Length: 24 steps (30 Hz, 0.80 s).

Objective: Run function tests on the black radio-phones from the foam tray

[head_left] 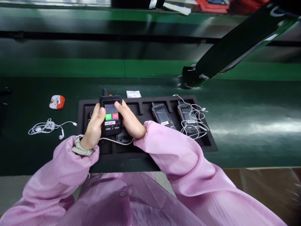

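Observation:
A black handheld radio phone (111, 110) with a stubby antenna is held upright over the tray, its lit screen showing a green and a red button. My left hand (93, 128) grips its left side, thumb along the edge. My right hand (130, 121) wraps the right side, with the thumb at the screen's upper right. Below it, a white cable (117, 142) runs between my wrists. The black compartment tray (147, 153) also holds two similar devices: one (162, 114) with a dark screen, and another (185, 110) partly covered by coiled white earphones (196, 121).
Another pair of white earphones (48, 126) lies on the green table (246, 138) at left, below an orange-and-white item (57, 102). A small white packet (133, 94) sits behind the tray. A dark slanted post (225, 47) rises at the back right.

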Each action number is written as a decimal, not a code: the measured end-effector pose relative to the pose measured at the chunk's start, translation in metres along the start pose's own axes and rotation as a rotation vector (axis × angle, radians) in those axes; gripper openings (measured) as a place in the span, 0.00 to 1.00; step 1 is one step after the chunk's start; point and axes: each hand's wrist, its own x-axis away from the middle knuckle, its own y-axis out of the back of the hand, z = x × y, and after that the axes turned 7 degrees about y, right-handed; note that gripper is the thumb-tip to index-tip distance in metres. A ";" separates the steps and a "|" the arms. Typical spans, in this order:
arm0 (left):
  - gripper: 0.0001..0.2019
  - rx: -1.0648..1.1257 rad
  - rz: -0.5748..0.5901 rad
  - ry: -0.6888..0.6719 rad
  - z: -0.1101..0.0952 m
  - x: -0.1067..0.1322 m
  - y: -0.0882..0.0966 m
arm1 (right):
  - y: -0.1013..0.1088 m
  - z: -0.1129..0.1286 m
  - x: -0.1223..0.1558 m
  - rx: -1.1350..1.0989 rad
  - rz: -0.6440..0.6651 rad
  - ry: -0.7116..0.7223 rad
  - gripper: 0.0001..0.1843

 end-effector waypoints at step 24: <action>0.18 0.094 -0.015 0.047 -0.002 -0.001 -0.001 | 0.005 -0.001 0.002 0.051 0.064 -0.005 0.24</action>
